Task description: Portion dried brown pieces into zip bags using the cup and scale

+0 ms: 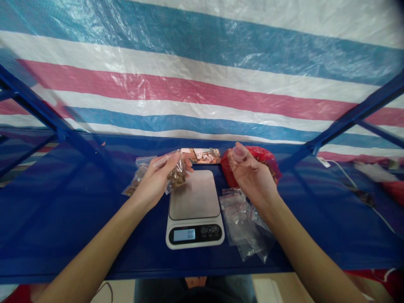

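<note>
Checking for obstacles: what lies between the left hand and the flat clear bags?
The white scale lies between them, as the head view shows.

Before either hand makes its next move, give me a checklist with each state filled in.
1. White rectangular digital scale reads 0.0: ok.
2. Left hand holds clear plastic bag of brown pieces: ok.
3. That bag sealed: cannot tell.
4. Right hand holds small, round, translucent plastic cup: ok.
5. Flat, clear plastic zip bags lie right of the scale: ok.
</note>
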`<state>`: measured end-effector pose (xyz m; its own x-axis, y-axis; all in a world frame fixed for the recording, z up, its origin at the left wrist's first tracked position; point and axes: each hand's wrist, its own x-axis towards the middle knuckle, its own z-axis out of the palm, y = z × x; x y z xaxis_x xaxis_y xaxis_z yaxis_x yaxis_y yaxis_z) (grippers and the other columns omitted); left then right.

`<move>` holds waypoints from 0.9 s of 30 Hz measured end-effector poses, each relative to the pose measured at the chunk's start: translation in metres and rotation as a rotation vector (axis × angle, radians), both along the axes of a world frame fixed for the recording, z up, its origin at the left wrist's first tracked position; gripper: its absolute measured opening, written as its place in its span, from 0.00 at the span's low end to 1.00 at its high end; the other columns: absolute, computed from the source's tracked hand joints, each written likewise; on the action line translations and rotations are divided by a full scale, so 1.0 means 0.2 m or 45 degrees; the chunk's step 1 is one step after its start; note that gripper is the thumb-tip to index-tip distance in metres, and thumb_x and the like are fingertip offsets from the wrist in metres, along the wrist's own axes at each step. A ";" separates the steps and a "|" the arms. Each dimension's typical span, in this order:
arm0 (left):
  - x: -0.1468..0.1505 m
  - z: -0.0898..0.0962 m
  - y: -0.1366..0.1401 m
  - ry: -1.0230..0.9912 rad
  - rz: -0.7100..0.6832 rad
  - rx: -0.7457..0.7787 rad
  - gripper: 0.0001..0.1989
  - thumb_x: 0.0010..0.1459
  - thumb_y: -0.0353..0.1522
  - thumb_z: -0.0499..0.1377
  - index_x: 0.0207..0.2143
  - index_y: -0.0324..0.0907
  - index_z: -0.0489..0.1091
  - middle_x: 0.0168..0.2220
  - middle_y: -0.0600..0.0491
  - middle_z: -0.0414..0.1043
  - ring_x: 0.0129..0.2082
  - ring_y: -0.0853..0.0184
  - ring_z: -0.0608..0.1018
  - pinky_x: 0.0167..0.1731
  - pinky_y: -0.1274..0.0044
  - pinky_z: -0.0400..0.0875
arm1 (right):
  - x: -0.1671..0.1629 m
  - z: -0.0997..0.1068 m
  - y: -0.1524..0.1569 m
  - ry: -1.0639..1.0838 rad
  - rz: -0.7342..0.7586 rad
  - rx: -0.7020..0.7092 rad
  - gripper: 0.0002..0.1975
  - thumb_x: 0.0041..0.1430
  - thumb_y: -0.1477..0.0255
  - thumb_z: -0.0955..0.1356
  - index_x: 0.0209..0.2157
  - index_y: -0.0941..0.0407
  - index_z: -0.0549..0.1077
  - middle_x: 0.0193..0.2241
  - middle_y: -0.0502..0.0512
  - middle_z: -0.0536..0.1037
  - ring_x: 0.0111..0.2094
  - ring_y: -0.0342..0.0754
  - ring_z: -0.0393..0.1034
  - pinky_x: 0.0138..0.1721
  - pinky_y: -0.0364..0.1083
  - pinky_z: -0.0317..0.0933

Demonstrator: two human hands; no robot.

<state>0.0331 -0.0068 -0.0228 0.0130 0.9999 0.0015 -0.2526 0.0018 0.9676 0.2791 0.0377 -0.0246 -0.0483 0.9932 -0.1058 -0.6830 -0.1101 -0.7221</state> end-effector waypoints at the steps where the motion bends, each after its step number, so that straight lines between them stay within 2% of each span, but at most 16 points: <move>1: 0.00 0.00 0.00 -0.021 0.003 -0.015 0.21 0.63 0.47 0.66 0.45 0.38 0.83 0.33 0.48 0.81 0.29 0.67 0.81 0.31 0.77 0.77 | 0.00 0.00 0.00 -0.032 0.001 0.019 0.23 0.45 0.84 0.69 0.45 0.53 0.78 0.38 0.49 0.83 0.43 0.42 0.80 0.46 0.38 0.75; 4: 0.00 0.02 -0.01 -0.028 0.038 -0.084 0.21 0.60 0.46 0.69 0.44 0.38 0.82 0.26 0.51 0.80 0.24 0.67 0.80 0.24 0.78 0.75 | -0.01 -0.01 -0.01 -0.121 0.023 0.042 0.19 0.51 0.79 0.75 0.45 0.50 0.77 0.39 0.47 0.83 0.44 0.41 0.80 0.47 0.39 0.74; 6: 0.00 0.02 -0.01 0.001 0.041 -0.131 0.20 0.57 0.47 0.71 0.39 0.38 0.83 0.24 0.50 0.80 0.21 0.66 0.80 0.21 0.78 0.74 | -0.01 -0.01 -0.01 -0.195 0.054 0.063 0.16 0.55 0.69 0.78 0.45 0.49 0.78 0.39 0.48 0.83 0.43 0.43 0.80 0.44 0.41 0.74; 9: 0.00 0.00 -0.01 0.090 -0.008 -0.103 0.20 0.54 0.47 0.73 0.30 0.37 0.82 0.24 0.47 0.81 0.21 0.65 0.81 0.20 0.79 0.73 | -0.01 -0.03 -0.01 -0.466 0.027 0.167 0.18 0.58 0.56 0.77 0.45 0.50 0.79 0.42 0.53 0.84 0.43 0.48 0.80 0.41 0.46 0.74; 12: 0.00 0.00 -0.02 0.150 -0.052 -0.050 0.20 0.54 0.47 0.73 0.26 0.37 0.81 0.22 0.46 0.80 0.23 0.64 0.81 0.23 0.79 0.73 | 0.00 -0.06 0.00 -0.933 -0.026 0.409 0.18 0.57 0.59 0.78 0.45 0.53 0.80 0.45 0.56 0.84 0.46 0.53 0.79 0.48 0.51 0.73; 14: 0.01 0.00 -0.02 0.128 -0.079 -0.043 0.21 0.57 0.48 0.70 0.27 0.37 0.80 0.21 0.48 0.79 0.22 0.66 0.80 0.23 0.79 0.73 | 0.01 -0.07 0.00 -1.260 -0.045 0.587 0.20 0.60 0.63 0.76 0.52 0.54 0.78 0.48 0.58 0.84 0.49 0.57 0.78 0.53 0.55 0.70; 16: 0.02 0.01 -0.03 0.075 -0.117 -0.059 0.22 0.62 0.49 0.66 0.32 0.37 0.81 0.23 0.48 0.79 0.21 0.67 0.78 0.23 0.78 0.72 | 0.01 -0.07 -0.01 -1.550 -0.053 0.724 0.26 0.66 0.65 0.71 0.63 0.53 0.71 0.50 0.59 0.83 0.50 0.59 0.77 0.55 0.57 0.68; 18: 0.02 0.02 -0.02 0.014 -0.141 -0.081 0.23 0.64 0.49 0.63 0.39 0.37 0.82 0.28 0.47 0.81 0.26 0.65 0.80 0.28 0.77 0.75 | 0.00 -0.06 -0.03 -1.742 -0.011 0.796 0.27 0.72 0.65 0.67 0.69 0.51 0.63 0.48 0.58 0.82 0.48 0.58 0.77 0.52 0.56 0.67; 20: 0.02 0.02 -0.02 -0.015 -0.132 -0.090 0.23 0.65 0.48 0.63 0.46 0.37 0.83 0.36 0.45 0.83 0.32 0.64 0.82 0.33 0.76 0.77 | -0.01 -0.05 -0.05 -1.846 0.056 0.831 0.22 0.75 0.64 0.63 0.66 0.51 0.66 0.44 0.57 0.83 0.44 0.57 0.77 0.48 0.54 0.66; 23: 0.01 -0.01 0.00 0.000 -0.050 -0.077 0.23 0.63 0.47 0.65 0.48 0.37 0.83 0.41 0.45 0.82 0.36 0.65 0.80 0.36 0.78 0.76 | -0.01 -0.05 -0.05 -2.004 0.079 0.916 0.12 0.75 0.64 0.64 0.48 0.54 0.76 0.38 0.57 0.82 0.40 0.56 0.73 0.43 0.52 0.63; 25: 0.00 -0.03 0.01 0.031 0.020 -0.004 0.22 0.62 0.47 0.67 0.46 0.38 0.84 0.39 0.46 0.81 0.36 0.67 0.78 0.36 0.79 0.75 | 0.00 -0.07 -0.03 -2.081 0.094 0.992 0.12 0.74 0.64 0.66 0.39 0.54 0.78 0.35 0.57 0.81 0.39 0.56 0.71 0.43 0.52 0.62; 27: -0.01 -0.04 0.01 0.064 0.075 0.093 0.17 0.61 0.45 0.69 0.39 0.39 0.84 0.38 0.48 0.80 0.37 0.68 0.78 0.37 0.80 0.74 | 0.01 -0.10 -0.02 -2.079 0.120 1.042 0.13 0.73 0.63 0.68 0.37 0.53 0.80 0.35 0.57 0.82 0.40 0.56 0.72 0.44 0.53 0.63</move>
